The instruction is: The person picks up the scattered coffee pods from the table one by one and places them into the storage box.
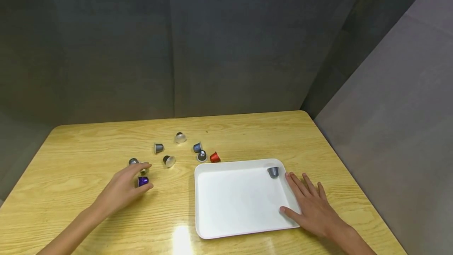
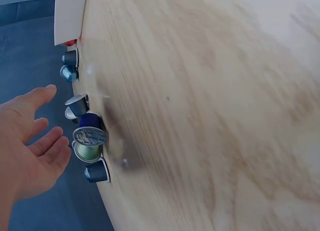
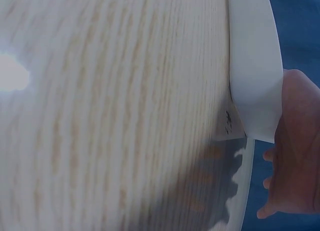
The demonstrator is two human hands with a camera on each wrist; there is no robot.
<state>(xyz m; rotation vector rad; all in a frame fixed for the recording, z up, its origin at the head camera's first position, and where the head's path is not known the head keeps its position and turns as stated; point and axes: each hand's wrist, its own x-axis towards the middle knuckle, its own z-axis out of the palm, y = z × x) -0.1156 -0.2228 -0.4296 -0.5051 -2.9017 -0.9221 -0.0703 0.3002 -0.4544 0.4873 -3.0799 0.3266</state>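
At the left of the head view my left hand (image 1: pixel 120 186) is spread around a purple coffee capsule (image 1: pixel 143 181), thumb on the near side and fingers beyond it. The left wrist view shows a gap between these fingers and the purple capsule (image 2: pixel 90 122). Partly hidden by the fingers are a gold capsule (image 1: pixel 144 170) and a dark one (image 1: pixel 133 161). My right hand (image 1: pixel 313 209) rests with straight fingers on the right rim of a white tray (image 1: pixel 240 204). Inside the tray, a grey capsule (image 1: pixel 273 172) lies in the far right corner.
Behind the tray are a red capsule (image 1: pixel 214 157), a blue capsule (image 1: pixel 197 147) and a black capsule (image 1: pixel 201 156). Farther left lie a grey capsule (image 1: pixel 158 148) and two dark-and-clear ones (image 1: pixel 169 161). Grey panels (image 1: pixel 240 50) bound the wooden table (image 1: pixel 106 141) behind and at right.
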